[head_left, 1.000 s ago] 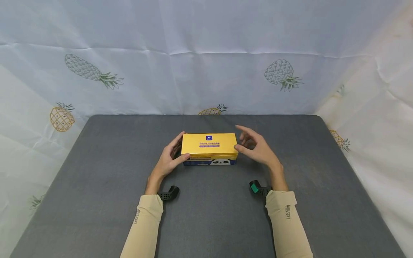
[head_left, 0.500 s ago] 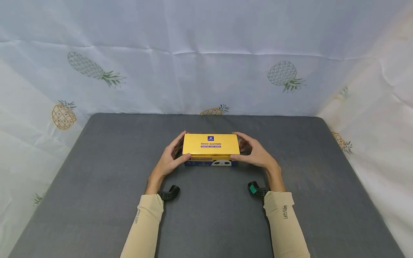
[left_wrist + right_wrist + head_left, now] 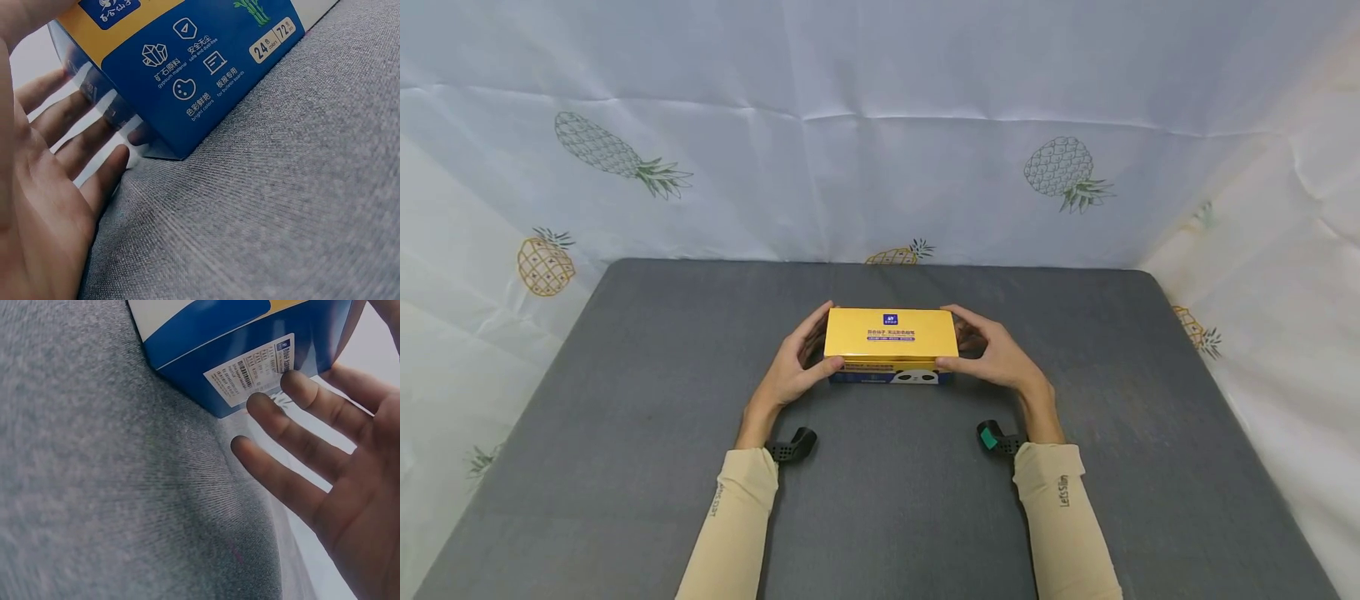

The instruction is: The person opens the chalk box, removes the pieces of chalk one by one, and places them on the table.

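A yellow and blue chalk box (image 3: 891,333) with a panda on its front lies on the grey table. My left hand (image 3: 786,371) holds its left end, thumb at the front corner and fingers round the side. At the opposite end, my right hand (image 3: 1000,358) grips in the same way, its thumb on the front right corner. Up close in the left wrist view, the blue front of the chalk box (image 3: 206,81) reads 24 colors and 72. The right wrist view has a white barcode label (image 3: 250,372) on the end face, close to my fingertips.
The dark grey tabletop (image 3: 880,517) spreads around the box. Behind it hangs a pale curtain (image 3: 880,183) with pineapple prints, which also runs along both sides. Black wrist mounts (image 3: 793,446) sit on both of my wrists.
My right hand has moved left and its thumb and fingers have closed on the right end of the chalk box. The left hand has kept its hold. Little differs since half a second ago.
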A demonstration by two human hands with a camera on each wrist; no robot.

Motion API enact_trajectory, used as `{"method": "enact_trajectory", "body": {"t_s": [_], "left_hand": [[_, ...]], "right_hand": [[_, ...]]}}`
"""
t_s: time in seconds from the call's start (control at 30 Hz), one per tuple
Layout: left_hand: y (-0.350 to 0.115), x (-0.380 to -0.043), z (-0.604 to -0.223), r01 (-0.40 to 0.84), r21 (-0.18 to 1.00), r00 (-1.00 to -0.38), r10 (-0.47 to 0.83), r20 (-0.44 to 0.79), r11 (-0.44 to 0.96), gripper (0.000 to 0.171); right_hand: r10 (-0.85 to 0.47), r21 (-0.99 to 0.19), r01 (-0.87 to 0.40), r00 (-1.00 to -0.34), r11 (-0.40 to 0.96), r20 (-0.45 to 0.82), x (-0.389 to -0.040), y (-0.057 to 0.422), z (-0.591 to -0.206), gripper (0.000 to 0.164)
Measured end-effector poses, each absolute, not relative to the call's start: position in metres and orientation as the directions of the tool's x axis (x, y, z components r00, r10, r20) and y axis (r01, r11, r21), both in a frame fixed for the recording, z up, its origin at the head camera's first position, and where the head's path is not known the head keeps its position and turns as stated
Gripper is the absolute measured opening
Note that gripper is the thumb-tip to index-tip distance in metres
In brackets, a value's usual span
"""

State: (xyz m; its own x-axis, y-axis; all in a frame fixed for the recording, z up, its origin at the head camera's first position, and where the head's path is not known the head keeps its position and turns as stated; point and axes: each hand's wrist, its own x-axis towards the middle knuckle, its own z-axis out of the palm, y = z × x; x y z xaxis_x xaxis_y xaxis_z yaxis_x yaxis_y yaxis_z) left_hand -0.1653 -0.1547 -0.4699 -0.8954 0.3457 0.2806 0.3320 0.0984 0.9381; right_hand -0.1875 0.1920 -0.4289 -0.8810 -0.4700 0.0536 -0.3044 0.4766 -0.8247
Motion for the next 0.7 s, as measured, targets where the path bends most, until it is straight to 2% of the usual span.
{"method": "enact_trajectory", "body": {"t_s": [0.37, 0.6, 0.7], "left_hand": [[-0.1545, -0.1645, -0.4676, 0.334, 0.938, -0.9, 0.327, 0.287, 0.094, 0.087], [-0.1548, -0.1645, -0.4671, 0.366, 0.93, -0.879, 0.338, 0.336, 0.027, 0.076], [-0.1552, -0.1657, -0.4678, 0.383, 0.924, -0.867, 0.345, 0.36, -0.001, 0.071]], "right_hand": [[-0.467, -0.795, -0.346, -0.88, 0.499, 0.089, -0.1901, 0.1899, -0.4298, 0.057], [-0.43, -0.8, -0.346, -0.895, 0.49, 0.124, -0.1896, 0.1881, -0.4254, 0.052], [-0.384, -0.8, -0.359, -0.906, 0.48, 0.177, -0.1896, 0.1866, -0.4235, 0.057]]}}
